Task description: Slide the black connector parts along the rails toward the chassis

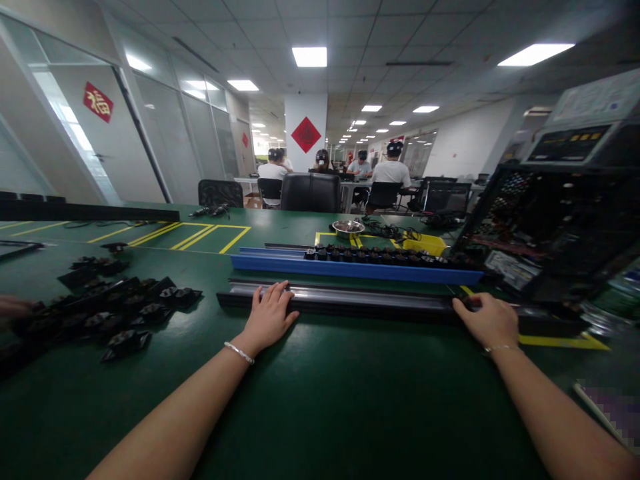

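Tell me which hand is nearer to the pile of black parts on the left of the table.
Left. The left hand rests on the long black rail, just right of the pile of black parts. The right hand rests far along the rail, much farther away.

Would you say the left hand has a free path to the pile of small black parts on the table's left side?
Probably yes: the left hand rests on the long black rail, and only bare green table lies between it and the black parts.

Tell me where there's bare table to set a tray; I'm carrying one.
Bare green table lies between the forearms, nearer than the black rail under left hand and right hand. Crowded: black parts left, open machine right.
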